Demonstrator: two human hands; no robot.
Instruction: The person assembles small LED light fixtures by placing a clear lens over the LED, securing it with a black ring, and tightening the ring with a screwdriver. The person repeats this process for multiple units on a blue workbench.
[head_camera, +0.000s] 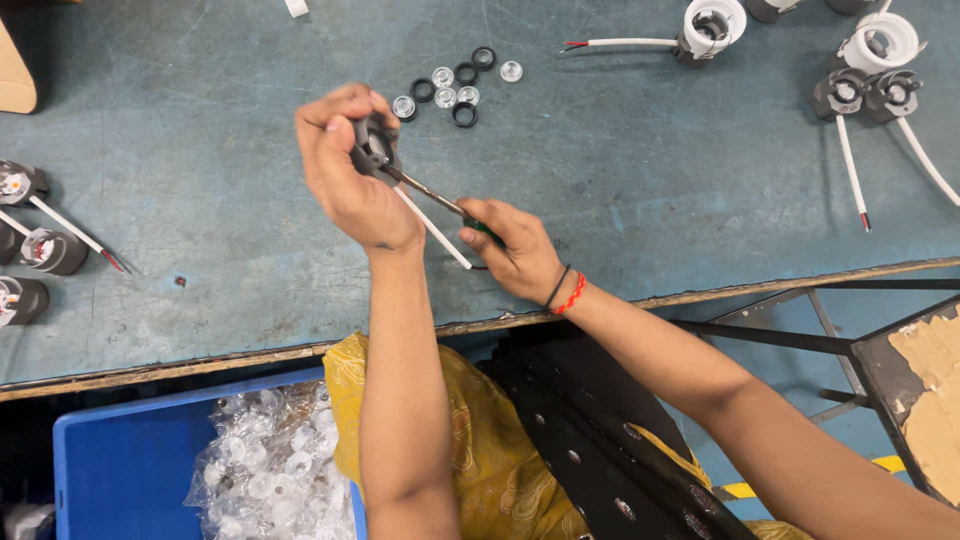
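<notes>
Teal surface (620, 190) carries everything; blue bin (120, 470) with a bag of clear lenses sits below its edge. Left hand (350, 170) above the surface, fingers wrapped around a small dark lamp housing (374, 148) with a white wire (432, 230) hanging down. Right hand (510, 248), fingers pinching a screwdriver (432, 194), tip at the housing. Loose lenses and black rings (455, 85) lie just beyond.

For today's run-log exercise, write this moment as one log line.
left hand: holds dark lamp housing | right hand: drives screwdriver into it | table: loose lenses, black rings
</notes>
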